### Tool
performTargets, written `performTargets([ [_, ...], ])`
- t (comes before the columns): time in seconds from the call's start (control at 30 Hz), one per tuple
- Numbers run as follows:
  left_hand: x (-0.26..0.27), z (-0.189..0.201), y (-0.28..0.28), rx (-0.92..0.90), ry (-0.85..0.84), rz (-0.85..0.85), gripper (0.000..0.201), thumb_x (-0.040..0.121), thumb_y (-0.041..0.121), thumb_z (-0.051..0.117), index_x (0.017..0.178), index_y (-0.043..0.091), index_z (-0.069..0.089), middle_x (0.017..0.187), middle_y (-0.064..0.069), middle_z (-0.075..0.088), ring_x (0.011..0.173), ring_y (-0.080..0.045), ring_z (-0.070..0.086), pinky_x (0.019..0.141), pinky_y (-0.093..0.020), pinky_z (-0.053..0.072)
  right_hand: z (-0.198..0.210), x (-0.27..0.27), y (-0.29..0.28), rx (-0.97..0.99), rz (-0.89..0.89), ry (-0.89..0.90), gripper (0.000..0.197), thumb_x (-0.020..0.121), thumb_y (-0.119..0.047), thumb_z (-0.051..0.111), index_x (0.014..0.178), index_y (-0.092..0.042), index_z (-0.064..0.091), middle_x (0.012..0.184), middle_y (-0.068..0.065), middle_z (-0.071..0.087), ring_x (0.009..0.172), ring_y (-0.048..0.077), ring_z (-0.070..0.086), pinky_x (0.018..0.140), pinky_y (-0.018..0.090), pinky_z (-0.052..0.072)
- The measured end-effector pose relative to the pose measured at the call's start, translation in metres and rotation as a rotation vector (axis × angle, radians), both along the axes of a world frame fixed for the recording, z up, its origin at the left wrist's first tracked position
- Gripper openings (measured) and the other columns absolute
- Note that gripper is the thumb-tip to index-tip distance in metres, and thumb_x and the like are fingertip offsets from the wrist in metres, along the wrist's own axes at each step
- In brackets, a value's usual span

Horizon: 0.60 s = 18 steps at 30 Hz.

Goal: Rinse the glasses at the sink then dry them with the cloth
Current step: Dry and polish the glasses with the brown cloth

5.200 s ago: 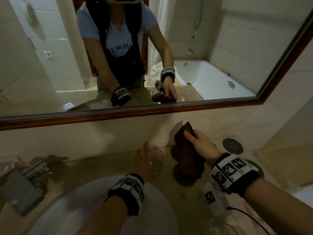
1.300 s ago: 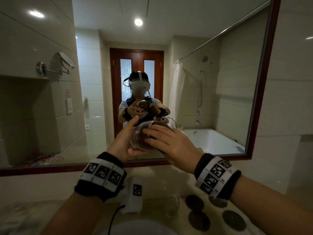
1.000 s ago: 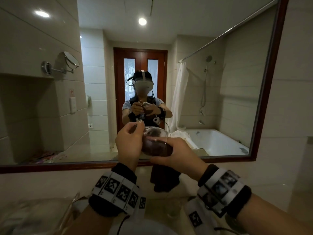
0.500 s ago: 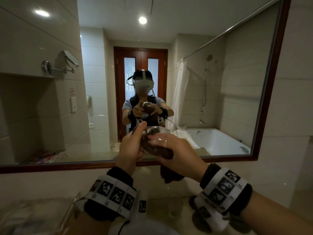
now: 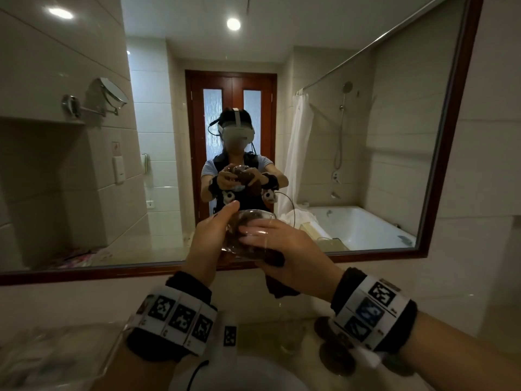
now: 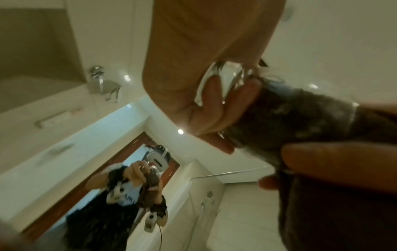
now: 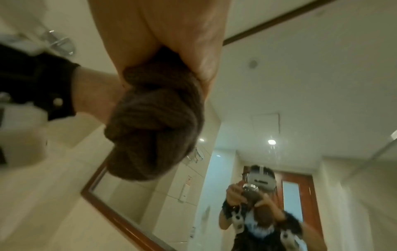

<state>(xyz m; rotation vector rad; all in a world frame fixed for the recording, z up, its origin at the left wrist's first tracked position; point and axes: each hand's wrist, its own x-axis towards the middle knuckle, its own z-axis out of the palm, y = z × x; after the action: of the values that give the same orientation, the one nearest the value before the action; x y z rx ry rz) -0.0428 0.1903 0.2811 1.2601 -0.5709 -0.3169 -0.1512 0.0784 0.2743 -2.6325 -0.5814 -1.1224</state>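
Head: ribbed brown cloth (image 5: 275, 286) inside clear glass (image 5: 255, 221)

Two glasses: one (image 5: 248, 232) held, one (image 5: 291, 338) on the table. One cloth (image 5: 279, 286). Three dark coasters (image 5: 335, 359).

Second glass (image 5: 291, 335) and coasters (image 5: 335, 359) below, mirror (image 5: 352, 150) ahead

Head cam: faces forward at wall mirror (image 5: 84, 193), worktop (image 5: 282, 328) at lower edge. Left wrist cam: close under palm, angled upward. Right wrist cam: close under palm, angled upward. All three share the mirror reflection.
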Motion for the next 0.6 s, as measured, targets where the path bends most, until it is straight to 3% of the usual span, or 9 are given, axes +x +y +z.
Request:
performTargets([
  [0.07, -0.007, -0.004, 0.000, -0.084, -0.180, 0.126, 0.022, 0.092, 0.036, 0.052, 0.090, 0.018, 0.065, 0.086, 0.002, 0.068, 0.080, -0.008, 0.065, 0.065, -0.022, 0.050, 0.001, 0.000, 0.000, 0.138, 0.035, 0.040, 0.034, 0.078, -0.014, 0.065, 0.111, -0.008, 0.064, 0.118, 0.004, 0.063, 0.115, 0.006, 0.051, 0.102, 0.009, 0.035],
  [0.13, -0.010, -0.011, 0.002, -0.154, -0.395, 0.174, 0.015, 0.091, 0.028, 0.055, 0.085, 0.017, 0.063, 0.084, 0.002, 0.065, 0.075, 0.000, 0.063, 0.065, -0.014, 0.048, 0.007, -0.008, -0.001, 0.477, 0.078, 0.324, 0.035, 0.077, -0.005, 0.070, 0.110, -0.012, 0.065, 0.107, -0.005, 0.066, 0.103, 0.003, 0.060, 0.096, 0.019, 0.046],
  [0.2, -0.011, -0.017, 0.008, -0.184, -0.543, 0.157, 0.019, 0.082, 0.027, 0.053, 0.089, 0.011, 0.061, 0.088, 0.003, 0.062, 0.079, 0.004, 0.060, 0.067, -0.007, 0.046, 0.011, -0.018, -0.002, 0.927, 0.240, 0.672, 0.031, 0.078, 0.005, 0.065, 0.105, -0.010, 0.066, 0.098, 0.002, 0.069, 0.092, 0.015, 0.067, 0.086, 0.033, 0.055],
  [0.27, -0.010, -0.018, 0.012, -0.122, -0.664, 0.120, 0.027, 0.080, 0.029, 0.049, 0.095, 0.010, 0.061, 0.094, 0.008, 0.060, 0.087, 0.009, 0.058, 0.071, -0.003, 0.044, 0.011, -0.023, -0.001, 1.121, 0.334, 0.789, 0.029, 0.080, 0.009, 0.059, 0.103, -0.007, 0.066, 0.098, 0.010, 0.069, 0.084, 0.022, 0.068, 0.078, 0.037, 0.058],
  [0.33, -0.006, -0.019, 0.013, -0.038, -0.687, 0.070, 0.032, 0.082, 0.040, 0.050, 0.101, 0.017, 0.061, 0.101, 0.011, 0.060, 0.092, 0.009, 0.059, 0.077, -0.005, 0.045, 0.008, -0.022, -0.001, 0.956, 0.231, 0.685, 0.026, 0.081, 0.003, 0.063, 0.105, -0.006, 0.065, 0.101, 0.013, 0.069, 0.084, 0.020, 0.068, 0.081, 0.035, 0.057],
  [0.43, 0.002, -0.014, 0.012, 0.125, -0.129, -0.176, 0.048, 0.076, 0.063, 0.052, 0.098, 0.023, 0.066, 0.086, 0.003, 0.070, 0.073, -0.011, 0.067, 0.064, -0.029, 0.055, 0.004, -0.016, -0.002, 0.328, -0.004, 0.282, 0.032, 0.081, -0.011, 0.066, 0.113, -0.012, 0.063, 0.107, -0.004, 0.066, 0.098, -0.002, 0.059, 0.089, 0.015, 0.048],
  [0.47, 0.003, -0.012, 0.011, 0.170, 0.020, -0.251, 0.055, 0.072, 0.067, 0.050, 0.095, 0.021, 0.068, 0.076, 0.000, 0.071, 0.065, -0.015, 0.066, 0.056, -0.027, 0.052, 0.000, -0.013, -0.003, 0.134, -0.008, 0.177, 0.034, 0.082, -0.012, 0.063, 0.116, -0.013, 0.062, 0.115, -0.002, 0.063, 0.107, -0.003, 0.053, 0.094, 0.010, 0.043],
  [0.53, -0.001, -0.007, 0.010, 0.113, 0.159, -0.281, 0.054, 0.079, 0.061, 0.050, 0.098, 0.014, 0.068, 0.069, -0.002, 0.070, 0.060, -0.014, 0.065, 0.048, -0.021, 0.048, -0.003, -0.010, 0.001, -0.003, 0.026, 0.102, 0.035, 0.082, -0.010, 0.058, 0.116, -0.011, 0.062, 0.126, 0.007, 0.057, 0.119, 0.003, 0.044, 0.100, 0.004, 0.032],
  [0.6, -0.005, -0.008, 0.008, 0.063, 0.072, -0.162, 0.044, 0.087, 0.050, 0.051, 0.105, 0.012, 0.065, 0.081, -0.004, 0.069, 0.068, -0.014, 0.065, 0.048, -0.020, 0.049, -0.004, -0.007, 0.000, -0.014, 0.030, 0.086, 0.036, 0.080, -0.004, 0.063, 0.115, -0.011, 0.063, 0.129, 0.006, 0.054, 0.122, 0.004, 0.042, 0.102, 0.004, 0.030],
])
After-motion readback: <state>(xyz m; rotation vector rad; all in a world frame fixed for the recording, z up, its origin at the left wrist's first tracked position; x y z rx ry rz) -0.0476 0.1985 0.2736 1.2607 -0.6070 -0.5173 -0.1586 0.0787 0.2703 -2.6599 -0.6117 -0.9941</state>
